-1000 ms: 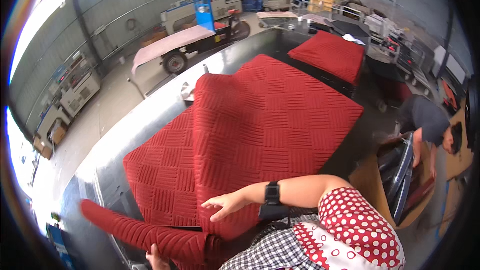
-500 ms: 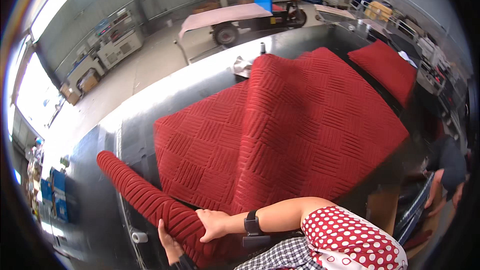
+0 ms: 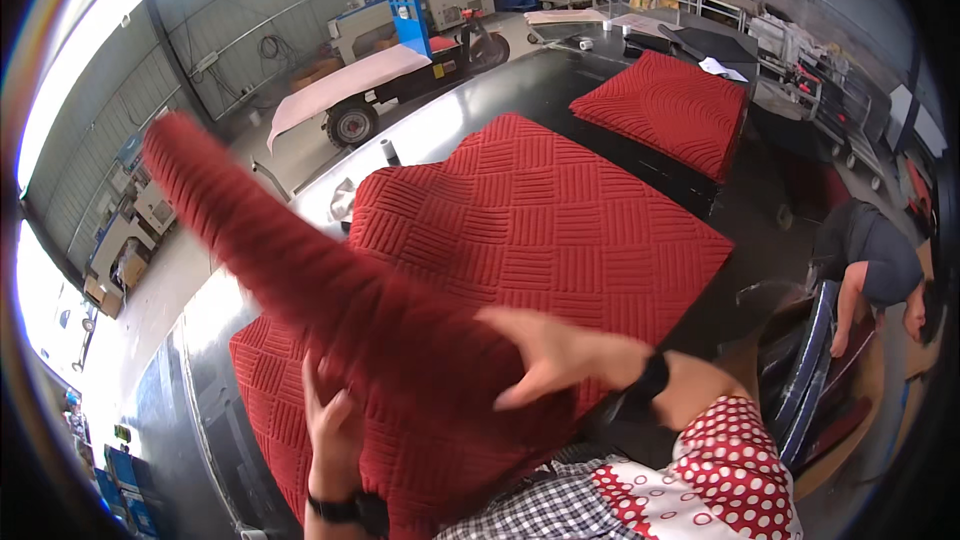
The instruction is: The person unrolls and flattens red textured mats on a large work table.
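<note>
A rolled red ribbed mat [image 3: 320,280] is raised off the table at a slant, its far end up at the left and blurred by motion. My right hand [image 3: 560,352] wraps over its near part, thumb and fingers apart around it. Against the roll's lower left side is my left hand [image 3: 335,425], bearing it with bent fingers. Beneath the roll, a red mat [image 3: 570,250] with a basket-weave pattern lies spread on the dark table, a hump in its far left part. Part of that mat is hidden by the roll and my arms.
A pile of red mats [image 3: 665,105] lies farther back on the dark table [image 3: 480,95]. A cart with a flat bed [image 3: 350,85] stands beyond the far edge. At the right, a person [image 3: 868,255] bends over a large cardboard box [image 3: 850,415].
Both hands have lifted the rolled mat off the table and swung it up over the spread mat. My view has shifted right. The spread mat's fold now looks flatter.
</note>
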A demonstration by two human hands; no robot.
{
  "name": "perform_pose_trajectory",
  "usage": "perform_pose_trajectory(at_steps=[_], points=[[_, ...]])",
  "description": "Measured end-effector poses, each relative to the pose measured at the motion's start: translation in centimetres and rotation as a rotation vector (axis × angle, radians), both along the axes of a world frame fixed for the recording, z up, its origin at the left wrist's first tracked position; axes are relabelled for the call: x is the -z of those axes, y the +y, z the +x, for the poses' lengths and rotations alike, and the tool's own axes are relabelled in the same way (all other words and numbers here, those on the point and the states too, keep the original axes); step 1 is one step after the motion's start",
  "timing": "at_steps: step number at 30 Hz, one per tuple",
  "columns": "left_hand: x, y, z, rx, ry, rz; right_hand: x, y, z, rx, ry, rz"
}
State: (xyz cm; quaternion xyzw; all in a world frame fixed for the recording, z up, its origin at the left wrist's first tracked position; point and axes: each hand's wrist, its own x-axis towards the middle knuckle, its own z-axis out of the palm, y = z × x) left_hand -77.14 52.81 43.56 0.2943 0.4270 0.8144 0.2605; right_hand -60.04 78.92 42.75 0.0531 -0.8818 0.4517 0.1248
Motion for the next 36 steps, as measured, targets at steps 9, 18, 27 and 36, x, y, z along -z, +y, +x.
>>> perform_pose_trajectory(at_steps=[9,18,27,36], points=[[-3.5,24.5,2.6,0.492,0.523,-0.314,-3.2,29.8,15.1,1.038,0.141,0.249],[10.9,-0.3,-1.9,-0.484,1.185,-1.685,17.4,40.2,17.8,1.087,-0.666,-0.014],[15.7,-15.4,-0.3,-0.541,-0.426,-1.336,13.5,36.5,17.0,0.948,-0.767,-0.373],[11.8,-15.8,-5.0,-0.798,0.013,-0.784,15.4,29.1,13.3,0.796,-0.546,-0.702]])
